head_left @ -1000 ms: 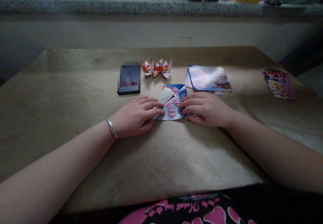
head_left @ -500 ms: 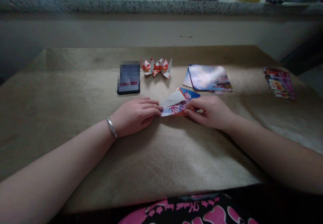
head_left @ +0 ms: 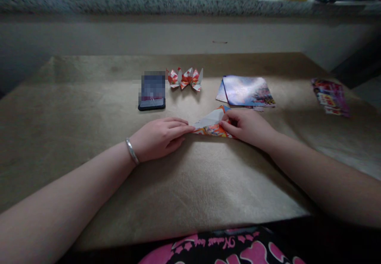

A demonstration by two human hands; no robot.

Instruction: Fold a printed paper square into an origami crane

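A partly folded sheet of printed paper (head_left: 212, 124), white inside and orange and red outside, lies on the tan table cover (head_left: 190, 184) between my hands. My left hand (head_left: 160, 137), with a silver bracelet at the wrist, rests flat with its fingertips pressing the paper's left corner. My right hand (head_left: 248, 127) pinches the paper's right side with thumb and fingers closed on it, and lifts its edge a little.
A dark phone (head_left: 152, 91) lies behind my left hand. Beside it stand folded red and white paper figures (head_left: 185, 78). A stack of printed sheets (head_left: 247, 91) lies behind my right hand, more sheets (head_left: 330, 96) at the far right. A ledge (head_left: 166, 4) with assorted items runs along the back.
My right hand has taken hold of the paper and turned it over toward me, so the blue printed face is gone and an orange side shows. My left hand has stayed put.
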